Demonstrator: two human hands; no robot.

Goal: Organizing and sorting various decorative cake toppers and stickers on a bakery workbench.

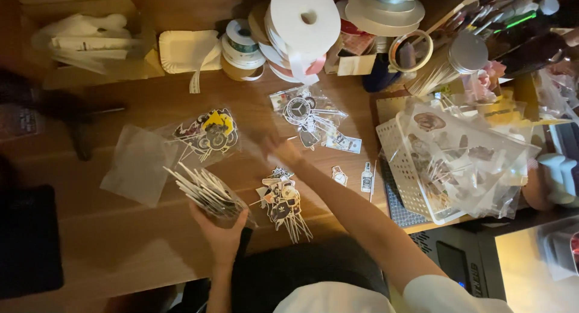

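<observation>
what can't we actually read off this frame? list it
- Head view: right hand is motion-blurred; its grip can't be told.
- Left hand holds a fanned stack of white sticks; their faces are edge-on.
- White basket contents lie under glare from clear bags.
- Left edge: too dark.

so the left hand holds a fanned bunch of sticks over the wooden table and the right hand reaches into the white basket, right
Not quite. The head view shows the right hand reaching out over the wooden table, among the clear packets of cutout toppers, well short of the white basket. The left hand does hold the fanned bunch of sticks.
</observation>
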